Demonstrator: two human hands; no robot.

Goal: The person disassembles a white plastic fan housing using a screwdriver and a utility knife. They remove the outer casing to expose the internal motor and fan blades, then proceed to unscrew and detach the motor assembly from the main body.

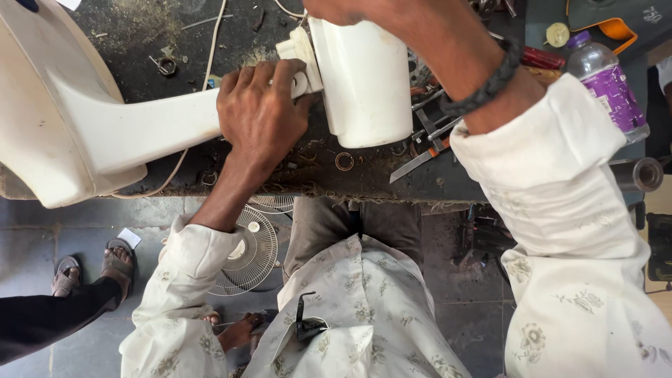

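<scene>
Head view: left hand wraps the white fan stand's neck on the workbench; right hand, mostly off-frame, grip unclear, atop the white motor housing. Housing could tip off the neck w/ loose grip.

Clear plastic bottle with purple label and purple cap, laid tilted at the desk's far right edge, small white tag seen on the floor

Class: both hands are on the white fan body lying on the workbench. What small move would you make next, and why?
Probably steady the white neck with the left hand while the right hand eases the white motor housing at the joint: the left hand grips right beside that joint, and the right is on the housing's top.
</scene>
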